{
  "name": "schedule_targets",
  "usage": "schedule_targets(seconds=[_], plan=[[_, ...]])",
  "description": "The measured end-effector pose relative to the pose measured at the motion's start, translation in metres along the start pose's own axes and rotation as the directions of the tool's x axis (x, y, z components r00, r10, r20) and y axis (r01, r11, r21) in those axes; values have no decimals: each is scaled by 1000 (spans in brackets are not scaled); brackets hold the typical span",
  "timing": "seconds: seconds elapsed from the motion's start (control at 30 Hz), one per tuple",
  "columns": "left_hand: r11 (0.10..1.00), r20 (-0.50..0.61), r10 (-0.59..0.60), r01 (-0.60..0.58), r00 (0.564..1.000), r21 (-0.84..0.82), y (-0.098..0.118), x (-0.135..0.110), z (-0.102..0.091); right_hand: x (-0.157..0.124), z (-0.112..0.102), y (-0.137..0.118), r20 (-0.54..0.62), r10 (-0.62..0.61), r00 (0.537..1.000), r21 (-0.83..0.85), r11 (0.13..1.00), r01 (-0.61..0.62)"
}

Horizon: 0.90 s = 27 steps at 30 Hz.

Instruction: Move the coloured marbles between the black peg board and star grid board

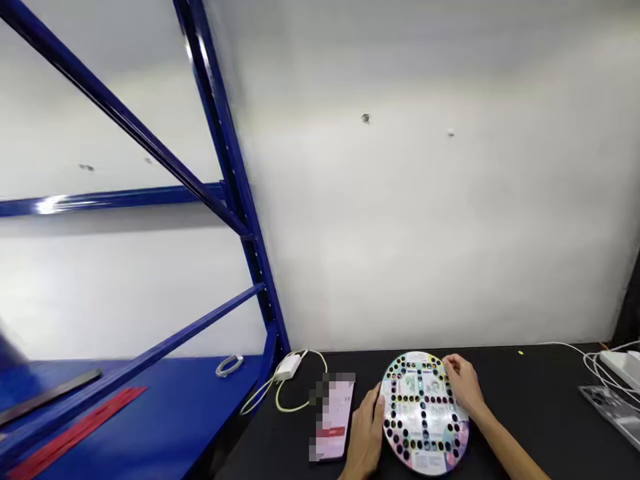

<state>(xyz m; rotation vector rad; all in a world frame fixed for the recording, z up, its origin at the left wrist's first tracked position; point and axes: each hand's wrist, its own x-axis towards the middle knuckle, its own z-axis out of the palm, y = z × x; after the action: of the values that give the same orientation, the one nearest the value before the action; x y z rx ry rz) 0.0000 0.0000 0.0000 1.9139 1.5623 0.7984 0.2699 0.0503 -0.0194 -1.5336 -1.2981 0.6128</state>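
Observation:
A round, flat board lies on a black table, printed in pastel colours. Rows of dark round holes run around its rim and across its middle. At its left edge, my left hand grips the side, thumb along the rim and the other fingers close together. My right hand is at the upper right edge with fingers bent and pressed together; whatever is between the fingertips is hidden or too small to make out. Left of my left hand lies a phone with a pink screen, partly pixelated.
A white adapter with a looped cable lies behind the phone. At far right are white cables, a white box and a clear plastic packet. A blue metal rack stands left, with red strips on its shelf.

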Motion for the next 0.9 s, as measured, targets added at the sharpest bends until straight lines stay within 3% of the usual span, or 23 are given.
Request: schedule_targets(seconds=[0.07,0.13,0.2,0.27,0.37,0.47,0.63,0.9], plan=[[994,-4,-5,5,1000,106,-2,-1,6,5,2,4,-103,-3,995,-20,1000,1],[981,-3,-13,14,1000,192,-1,-1,9,9,4,8,-123,-17,992,-45,999,12],[965,7,-27,24,1000,262,2,2,10,9,3,12,-56,-41,998,-73,997,37],[951,13,-43,37,999,307,7,8,7,5,1,13,84,-71,994,-113,990,81],[930,31,-55,40,998,367,16,21,3,-4,-3,9,272,-83,959,-258,954,156],[914,74,-17,-14,997,407,20,28,2,-13,-8,0,376,-34,926,-421,884,203],[896,121,33,-83,992,436,22,24,4,-20,-12,-6,440,-4,898,-485,841,241],[928,129,53,-97,990,360,23,17,3,-23,-14,7,400,1,916,-483,850,210]])
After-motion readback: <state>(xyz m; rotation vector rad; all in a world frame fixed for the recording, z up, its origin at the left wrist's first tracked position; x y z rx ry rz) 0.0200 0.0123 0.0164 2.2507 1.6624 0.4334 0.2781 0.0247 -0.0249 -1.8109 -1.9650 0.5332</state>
